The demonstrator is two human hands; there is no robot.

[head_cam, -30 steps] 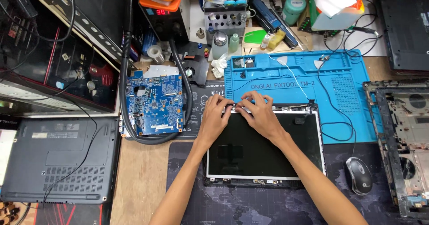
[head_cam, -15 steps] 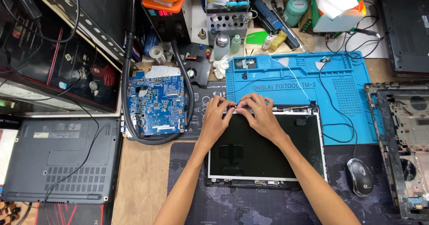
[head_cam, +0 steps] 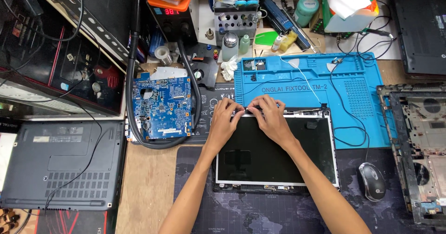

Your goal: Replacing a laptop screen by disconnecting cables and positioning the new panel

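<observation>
**Glass panel at risk along its far edge**

Black and bare, the laptop screen panel lay flat at centre frame, partly on the blue repair mat. Its long axis ran left to right, face up. The left hand and right hand both pinched at its upper edge, fingers curled; what they gripped was too small to tell. Uneven prying there could probably crack the glass or tear the thin cable.

Both hands press fingertips on the laptop screen panel's top edge: left hand, right hand. A blue circuit board lies left of the panel, a mouse to its right.
</observation>
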